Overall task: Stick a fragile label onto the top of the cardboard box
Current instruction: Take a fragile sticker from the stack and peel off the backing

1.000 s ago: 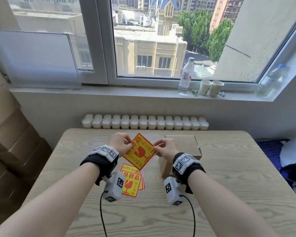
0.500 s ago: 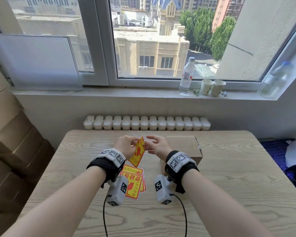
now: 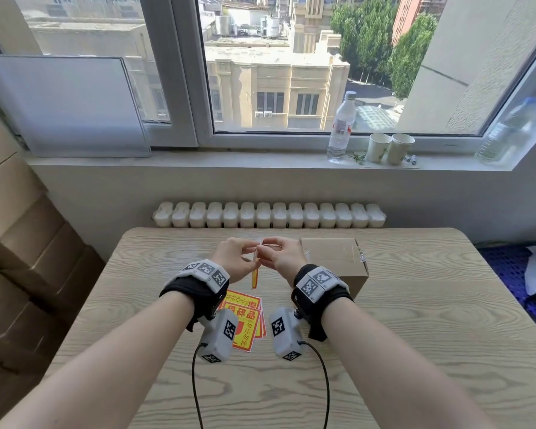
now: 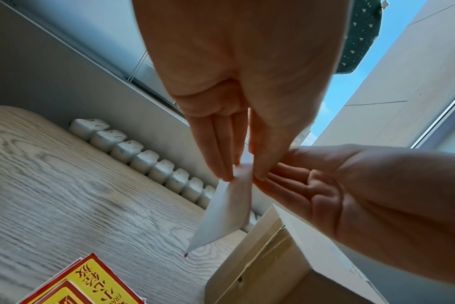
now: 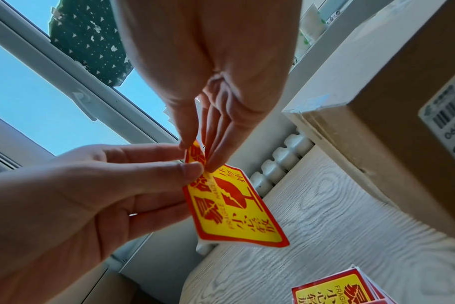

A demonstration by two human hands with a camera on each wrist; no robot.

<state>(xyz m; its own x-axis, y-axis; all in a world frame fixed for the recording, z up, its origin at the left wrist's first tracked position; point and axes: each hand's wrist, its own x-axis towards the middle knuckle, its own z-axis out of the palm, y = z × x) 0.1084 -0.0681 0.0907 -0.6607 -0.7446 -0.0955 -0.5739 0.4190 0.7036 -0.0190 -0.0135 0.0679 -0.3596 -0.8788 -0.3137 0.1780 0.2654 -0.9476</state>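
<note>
A yellow-and-red fragile label [image 3: 254,278] hangs edge-on above the table between both hands. My left hand [image 3: 245,261] pinches its top corner from the left, and my right hand [image 3: 273,258] pinches the same corner from the right. The right wrist view shows the label's printed face [image 5: 234,211], with right fingertips [image 5: 210,164] and the left thumb [image 5: 190,170] on its upper corner. Its white backing [image 4: 229,209] faces the left wrist camera. The closed cardboard box [image 3: 334,261] stands on the table just right of my right hand, apart from the label.
A small stack of spare fragile labels [image 3: 245,320] lies on the wooden table [image 3: 415,351] under my left wrist. A white radiator [image 3: 270,215] runs behind the table. Brown cartons [image 3: 19,258] are piled at the left. A bottle [image 3: 341,131] and paper cups [image 3: 390,148] stand on the sill.
The label has turned from facing me to edge-on. Both hands have drawn close together at its top corner.
</note>
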